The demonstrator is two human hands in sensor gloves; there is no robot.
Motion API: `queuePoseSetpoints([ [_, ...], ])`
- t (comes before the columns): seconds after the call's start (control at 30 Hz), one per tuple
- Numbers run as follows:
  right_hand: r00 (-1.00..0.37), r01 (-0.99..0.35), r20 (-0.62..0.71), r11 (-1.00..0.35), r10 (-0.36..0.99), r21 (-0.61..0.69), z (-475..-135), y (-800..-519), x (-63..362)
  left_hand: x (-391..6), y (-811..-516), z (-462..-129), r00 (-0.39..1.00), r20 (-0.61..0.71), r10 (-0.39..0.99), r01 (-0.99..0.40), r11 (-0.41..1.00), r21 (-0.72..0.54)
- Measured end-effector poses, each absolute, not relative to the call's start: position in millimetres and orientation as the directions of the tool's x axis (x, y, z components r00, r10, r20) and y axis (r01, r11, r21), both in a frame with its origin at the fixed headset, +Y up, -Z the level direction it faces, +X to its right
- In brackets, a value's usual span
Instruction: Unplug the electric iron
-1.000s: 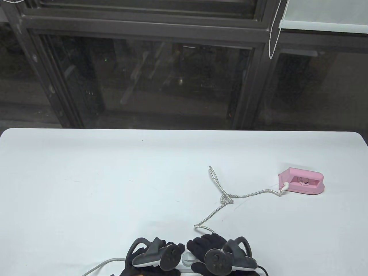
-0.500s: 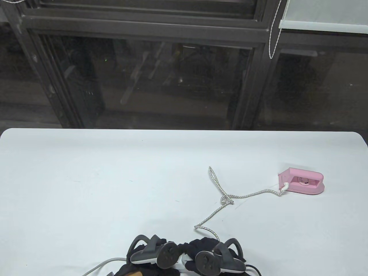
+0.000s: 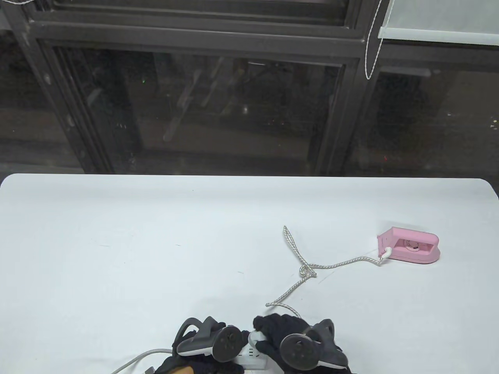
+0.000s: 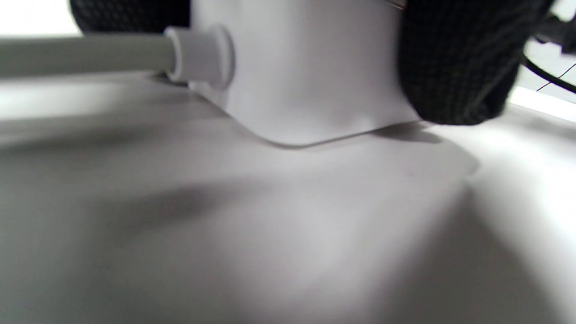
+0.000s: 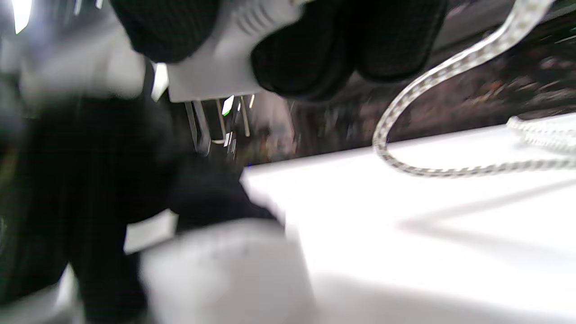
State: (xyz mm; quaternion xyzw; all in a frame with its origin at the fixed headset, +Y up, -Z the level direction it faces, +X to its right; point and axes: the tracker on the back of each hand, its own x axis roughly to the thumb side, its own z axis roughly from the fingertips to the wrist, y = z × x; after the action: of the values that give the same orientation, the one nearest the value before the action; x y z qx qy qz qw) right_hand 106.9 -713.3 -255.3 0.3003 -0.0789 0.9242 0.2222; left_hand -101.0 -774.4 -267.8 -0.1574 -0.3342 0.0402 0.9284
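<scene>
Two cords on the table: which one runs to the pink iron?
The braided white-and-grey cord, knotted mid-table, ending at the pink iron. The plain grey cable leaves the power strip leftward instead.

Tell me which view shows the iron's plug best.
The right wrist view: the white plug fills it, pinched by the right hand's fingers, prongs bare. The table view shows only a white sliver; the left wrist view shows none.

White table (image 3: 117,233); dark glazed windows (image 3: 234,113) behind.
</scene>
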Motion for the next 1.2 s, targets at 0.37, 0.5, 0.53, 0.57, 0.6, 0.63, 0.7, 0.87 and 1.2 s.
queuePoseSetpoints([
  [0.37,-0.856,-0.132,0.493,-0.988,0.156,0.082,-281.1,-759.9,107.2,-101.7,-774.4,-265.8,0.770,0.618,0.158,0.046,0.953,-0.300],
  [0.5,-0.874,-0.045,0.482,-0.998,0.065,0.053,-281.0,-774.8,96.1,-101.5,-774.3,-266.4,0.766,0.623,0.158,0.049,0.952,-0.302],
  [0.53,-0.874,-0.025,0.484,-0.999,0.042,0.041,-279.2,-775.7,96.4,-101.5,-774.4,-266.3,0.765,0.624,0.159,0.049,0.952,-0.303],
  [0.57,-0.874,-0.027,0.485,-0.999,0.036,0.024,-278.9,-775.0,96.2,-101.5,-774.6,-266.1,0.765,0.624,0.158,0.050,0.952,-0.303],
  [0.6,-0.872,-0.039,0.488,-0.999,0.039,0.010,-278.4,-774.0,97.0,-101.4,-774.4,-265.9,0.764,0.625,0.156,0.053,0.952,-0.302],
  [0.63,-0.866,-0.050,0.497,-0.998,0.057,0.026,-278.6,-774.4,97.2,-101.2,-774.4,-265.6,0.764,0.627,0.153,0.056,0.952,-0.300],
  [0.7,-0.861,-0.073,0.501,-0.996,0.086,0.045,-279.4,-773.7,98.8,-101.3,-774.8,-265.4,0.762,0.630,0.150,0.057,0.953,-0.297],
  [0.87,-0.834,-0.234,0.493,-0.968,0.247,0.090,-282.2,-756.5,112.5,-101.7,-775.4,-264.4,0.762,0.631,0.145,0.068,0.951,-0.301],
  [1.2,-0.780,-0.492,0.473,-0.868,0.409,-0.061,-267.5,-709.6,147.7,-138.4,-734.1,-275.5,0.759,0.550,0.348,-0.252,0.936,-0.245],
])
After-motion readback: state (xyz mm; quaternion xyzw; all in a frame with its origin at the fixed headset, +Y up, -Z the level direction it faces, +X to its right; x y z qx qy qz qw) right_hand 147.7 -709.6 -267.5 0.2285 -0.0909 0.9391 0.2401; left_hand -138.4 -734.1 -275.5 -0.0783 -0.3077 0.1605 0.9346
